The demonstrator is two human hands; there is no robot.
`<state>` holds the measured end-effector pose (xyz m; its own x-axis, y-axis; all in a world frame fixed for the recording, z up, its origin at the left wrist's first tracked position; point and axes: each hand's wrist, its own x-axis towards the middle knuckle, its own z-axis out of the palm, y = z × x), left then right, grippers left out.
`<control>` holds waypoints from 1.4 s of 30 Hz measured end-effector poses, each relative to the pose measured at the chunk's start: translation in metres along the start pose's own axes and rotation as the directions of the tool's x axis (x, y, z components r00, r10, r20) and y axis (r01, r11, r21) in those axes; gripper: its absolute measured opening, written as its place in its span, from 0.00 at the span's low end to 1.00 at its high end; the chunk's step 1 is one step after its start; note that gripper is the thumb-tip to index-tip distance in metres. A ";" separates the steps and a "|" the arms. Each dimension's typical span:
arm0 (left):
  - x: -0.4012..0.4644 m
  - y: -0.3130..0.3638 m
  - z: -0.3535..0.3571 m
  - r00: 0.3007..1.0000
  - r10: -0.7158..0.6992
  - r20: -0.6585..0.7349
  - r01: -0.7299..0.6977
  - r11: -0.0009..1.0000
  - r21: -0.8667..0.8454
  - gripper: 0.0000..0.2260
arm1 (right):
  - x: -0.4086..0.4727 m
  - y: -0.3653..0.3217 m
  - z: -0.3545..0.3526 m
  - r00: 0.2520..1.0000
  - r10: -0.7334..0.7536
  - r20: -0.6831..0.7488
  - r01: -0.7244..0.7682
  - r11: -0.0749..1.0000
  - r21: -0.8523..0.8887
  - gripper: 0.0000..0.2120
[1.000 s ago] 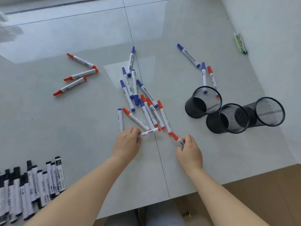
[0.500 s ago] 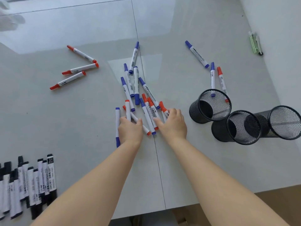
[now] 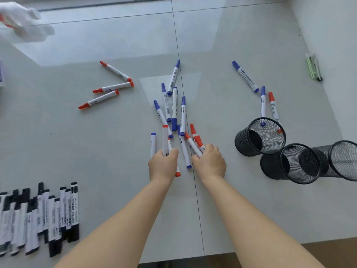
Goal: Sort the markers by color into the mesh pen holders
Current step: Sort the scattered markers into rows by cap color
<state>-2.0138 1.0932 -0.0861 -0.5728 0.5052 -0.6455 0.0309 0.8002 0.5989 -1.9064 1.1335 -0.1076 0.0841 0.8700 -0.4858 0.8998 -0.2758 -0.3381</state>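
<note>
Red-capped markers (image 3: 112, 87) and blue-capped markers (image 3: 174, 108) (white barrels) — black mesh holders (image 3: 259, 136) — pale grey table (image 3: 58, 136).

Desk (image 3: 222, 200): pale grey glossy surface, crossed by thin dark seams, glare across the far half. White wall (image 3: 332, 45) along the right edge. Green-and-white slim object (image 3: 313, 67) lies by the wall, type undetermined. White gloved shape (image 3: 27, 24) at far left, blurred. Brown floor (image 3: 332, 254) below the near right corner.

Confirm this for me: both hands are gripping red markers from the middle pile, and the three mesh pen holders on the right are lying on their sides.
Not quite. The head view shows the three pen holders standing upright, not on their sides. Both the left hand and right hand do grip red markers.
</note>
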 end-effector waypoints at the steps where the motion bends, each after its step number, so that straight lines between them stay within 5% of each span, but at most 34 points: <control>1: 0.000 0.001 -0.006 1.000 0.023 0.009 -0.023 1.000 -0.016 0.14 | -0.001 -0.001 -0.002 0.999 0.029 0.026 -0.029 1.000 -0.002 0.11; 6: 0.016 0.014 -0.047 0.994 0.106 -0.040 -0.110 0.988 -0.106 0.07 | -0.016 -0.005 -0.010 0.974 0.195 0.115 -0.204 0.977 0.070 0.10; 12: 0.066 0.017 -0.117 0.985 0.128 -0.112 -0.139 0.985 -0.101 0.04 | -0.034 -0.042 -0.005 0.988 0.152 0.034 -0.154 0.985 0.082 0.06; 16: 0.107 0.020 -0.165 0.966 0.227 -0.122 -0.213 0.970 0.120 0.08 | -0.027 -0.087 -0.003 0.995 0.104 0.002 -0.103 0.988 0.118 0.07; 23: 0.175 0.047 -0.217 0.868 0.496 -0.033 -0.397 0.732 0.554 0.05 | 0.016 -0.167 0.010 1.000 -0.017 0.011 0.015 0.980 0.197 0.08; 28: 0.217 0.071 -0.209 0.762 0.602 0.241 -0.593 0.498 0.633 0.16 | 0.076 -0.217 0.004 0.995 -0.088 -0.047 0.095 0.977 0.192 0.08; 33: 0.248 0.083 -0.198 0.694 0.605 0.390 -0.639 0.267 0.722 0.21 | 0.127 -0.266 -0.004 0.976 -0.220 -0.012 0.219 0.966 0.140 0.08; 42: 0.255 0.046 -0.204 0.663 0.679 0.316 -0.636 0.287 0.716 0.15 | 0.161 -0.324 0.029 0.939 -0.293 0.178 0.322 0.932 -0.165 0.10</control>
<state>-2.3255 1.1927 -0.1261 -0.0997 0.9801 -0.1713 0.9598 0.1402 0.2431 -2.1971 1.3513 -0.0994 -0.2610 0.8250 -0.5012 0.9365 0.0905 -0.3388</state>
